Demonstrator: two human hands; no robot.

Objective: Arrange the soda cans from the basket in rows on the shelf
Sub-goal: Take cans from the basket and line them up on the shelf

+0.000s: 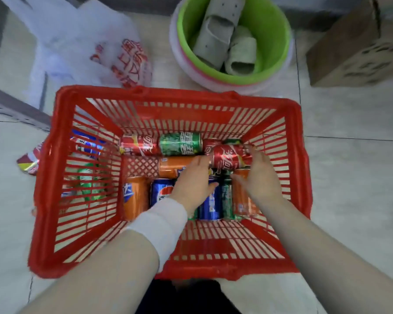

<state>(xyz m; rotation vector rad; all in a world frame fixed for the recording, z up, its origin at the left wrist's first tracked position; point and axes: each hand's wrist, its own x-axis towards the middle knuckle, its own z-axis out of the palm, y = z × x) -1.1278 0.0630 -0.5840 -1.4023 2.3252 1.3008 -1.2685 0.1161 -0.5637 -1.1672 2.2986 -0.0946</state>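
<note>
We see a white wrist sleeve (pixel 159 223) reaching into the red basket (pixel 191 97). The right hand (pixel 259 177) grasps 1 red cola can (pixel 229 157) lying on other cans. The left hand (pixel 192 184) touches its end, probably to steady it; its grip we cannot tell.

**Soft, even light; blurred, bowed frame**

Bright, diffuse light falls from above, and the basket (pixel 61 177) casts only a faint shadow on the floor (pixel 349 177). Small glints sit on the red can (pixel 228 156) inside it. Motion blur smears the bag (pixel 89 41) beyond the basket. Wide-angle distortion bows the basket's rims.
</note>
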